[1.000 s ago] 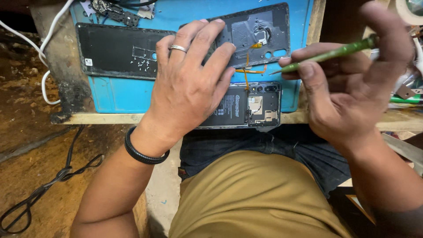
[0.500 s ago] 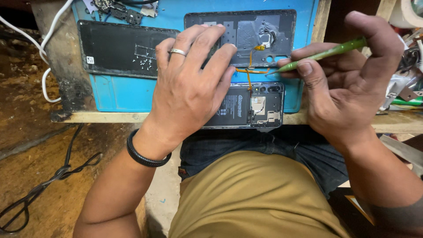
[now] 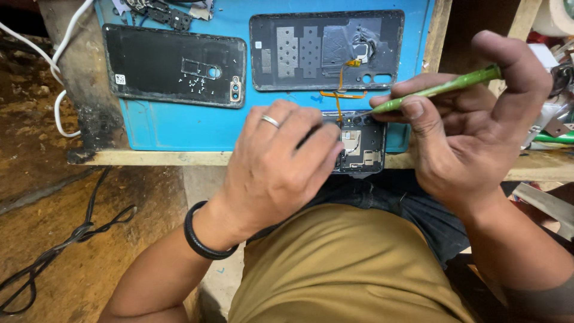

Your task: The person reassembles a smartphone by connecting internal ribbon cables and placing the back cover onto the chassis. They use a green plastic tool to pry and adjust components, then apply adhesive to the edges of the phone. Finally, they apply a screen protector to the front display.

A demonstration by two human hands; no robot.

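My left hand (image 3: pixel 278 164), with a ring and a black wristband, lies over an opened phone body (image 3: pixel 362 146) at the near edge of a blue work mat (image 3: pixel 179 128) and holds it down. My right hand (image 3: pixel 472 128) grips a green screwdriver (image 3: pixel 439 91); its tip touches the top of the phone's circuit board. An orange flex cable (image 3: pixel 339 98) runs from the phone up to its detached grey back cover (image 3: pixel 326 51), which lies inner side up on the mat.
A second black phone back cover (image 3: pixel 173 66) with tiny screws on it lies at the mat's left. Small metal parts (image 3: pixel 164 12) sit at the mat's top. White cables (image 3: pixel 63 60) hang at the left; black cables (image 3: pixel 60 245) cross the dirt floor. Clutter fills the right edge.
My left hand has slid down toward me, uncovering the grey back cover and the flex cable. The screwdriver tip has dropped onto the phone's board.
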